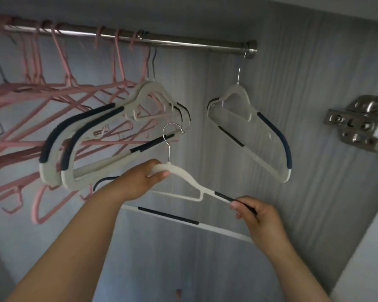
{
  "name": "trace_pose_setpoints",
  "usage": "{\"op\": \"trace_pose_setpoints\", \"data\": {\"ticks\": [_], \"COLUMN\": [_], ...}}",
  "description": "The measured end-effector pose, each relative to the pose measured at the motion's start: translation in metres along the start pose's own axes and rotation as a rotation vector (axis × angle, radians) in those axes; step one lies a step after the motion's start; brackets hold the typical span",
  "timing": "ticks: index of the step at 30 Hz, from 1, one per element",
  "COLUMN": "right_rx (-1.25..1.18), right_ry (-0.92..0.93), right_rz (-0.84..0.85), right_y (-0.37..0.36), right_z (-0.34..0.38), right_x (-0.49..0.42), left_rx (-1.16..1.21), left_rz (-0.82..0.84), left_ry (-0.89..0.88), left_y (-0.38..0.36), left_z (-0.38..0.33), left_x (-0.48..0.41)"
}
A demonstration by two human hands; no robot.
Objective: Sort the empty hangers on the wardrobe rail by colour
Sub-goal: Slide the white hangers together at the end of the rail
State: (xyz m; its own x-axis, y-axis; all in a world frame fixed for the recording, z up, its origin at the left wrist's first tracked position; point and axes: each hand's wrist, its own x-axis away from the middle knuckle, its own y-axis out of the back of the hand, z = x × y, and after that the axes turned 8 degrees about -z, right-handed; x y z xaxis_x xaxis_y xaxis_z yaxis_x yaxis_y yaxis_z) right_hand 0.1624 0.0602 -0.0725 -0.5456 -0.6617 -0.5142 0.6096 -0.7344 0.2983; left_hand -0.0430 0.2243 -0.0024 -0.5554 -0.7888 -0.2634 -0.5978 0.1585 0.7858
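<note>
While the pink hangers (52,94) are hanging bunched along the left of the rail (183,42), the left hand (140,180) is curling its fingers (159,175) round the top of a white hanger (180,171), under the rail and off it. The right hand (256,216) is pinching its dark arm. More white hangers (92,136) are hanging further right.
</note>
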Motion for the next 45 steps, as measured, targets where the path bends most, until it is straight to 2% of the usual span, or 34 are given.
{"op": "trace_pose_setpoints", "data": {"ticks": [3,6,8,12,14,18,24,26,29,31,34,36,40,45], "right_rx": [0.121,0.335,0.408,0.278,0.132,-0.132,-0.250,-0.252,-0.112,-0.113,-0.109,-0.112,-0.139,-0.063], "right_ry": [0.067,0.135,0.121,0.159,0.119,-0.062,-0.172,-0.192,-0.080,-0.053,0.018,0.083,0.171,0.089], "right_rz": [-0.077,-0.257,-0.308,-0.246,-0.136,0.190,0.504,0.554,0.376,0.212,0.052,-0.001,-0.079,-0.085], "right_y": [-0.007,-0.022,-0.036,-0.063,-0.075,-0.088,-0.078,-0.076,-0.068,-0.054,-0.025,-0.006,0.018,0.020], "right_z": [-0.019,-0.029,-0.025,-0.008,0.002,0.023,0.044,0.048,0.055,0.059,0.072,0.087,0.123,0.138], "right_x": [0.000,-0.002,0.002,0.023,0.033,0.046,0.061,0.072,0.075,0.062,0.033,0.014,-0.022,-0.072], "left_rx": [-0.052,-0.006,0.091,0.132,0.184,0.470,0.816,0.878,0.908,0.898,0.773,0.701,0.721,0.681], "left_rz": [0.079,0.103,0.049,-0.169,-0.215,-0.155,-0.268,-0.318,-0.326,-0.256,-0.169,-0.183,-0.171,-0.205], "left_ry": [0.010,-0.002,0.048,0.115,0.132,0.160,0.256,0.272,0.248,0.160,0.005,-0.111,-0.271,-0.300], "left_y": [0.011,0.014,0.009,-0.005,-0.013,-0.034,-0.048,-0.054,-0.059,-0.055,-0.042,-0.038,-0.034,-0.040], "left_z": [0.003,-0.009,-0.018,-0.019,-0.017,-0.020,-0.039,-0.048,-0.070,-0.086,-0.104,-0.108,-0.121,-0.123], "left_x": [0.014,0.039,0.058,0.080,0.080,0.069,0.044,0.036,0.027,0.026,0.037,0.046,0.061,0.069]}}
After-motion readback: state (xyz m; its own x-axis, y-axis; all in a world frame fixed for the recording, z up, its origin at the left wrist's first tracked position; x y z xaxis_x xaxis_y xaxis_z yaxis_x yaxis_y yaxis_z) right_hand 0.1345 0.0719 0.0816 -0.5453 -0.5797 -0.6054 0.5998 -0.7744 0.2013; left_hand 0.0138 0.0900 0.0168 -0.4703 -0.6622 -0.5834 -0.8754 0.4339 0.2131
